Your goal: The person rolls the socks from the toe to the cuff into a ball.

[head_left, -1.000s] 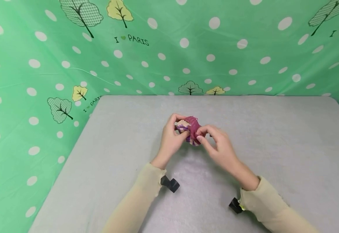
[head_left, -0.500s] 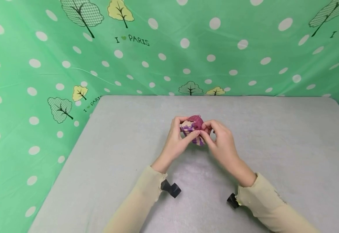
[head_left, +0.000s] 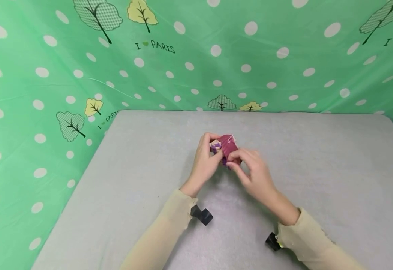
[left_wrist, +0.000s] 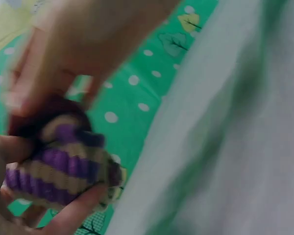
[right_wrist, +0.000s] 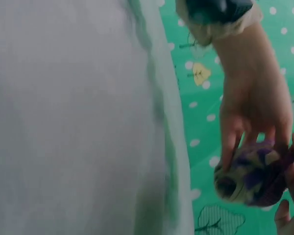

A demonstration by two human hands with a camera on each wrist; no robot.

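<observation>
Now keep your right hand (head_left: 255, 174) pinching the maroon cuff while your left hand (head_left: 204, 161) cups the rolled striped sock bundle (head_left: 225, 148) above the desk's (head_left: 318, 168) middle; stretch evenly, avoiding slips.

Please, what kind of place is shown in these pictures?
Probably a staged recording corner, not a lived-in room: a grey table walled by a green dotted cloth printed with trees, and black cameras at the wrists. Both hands hold a rolled sock.
</observation>
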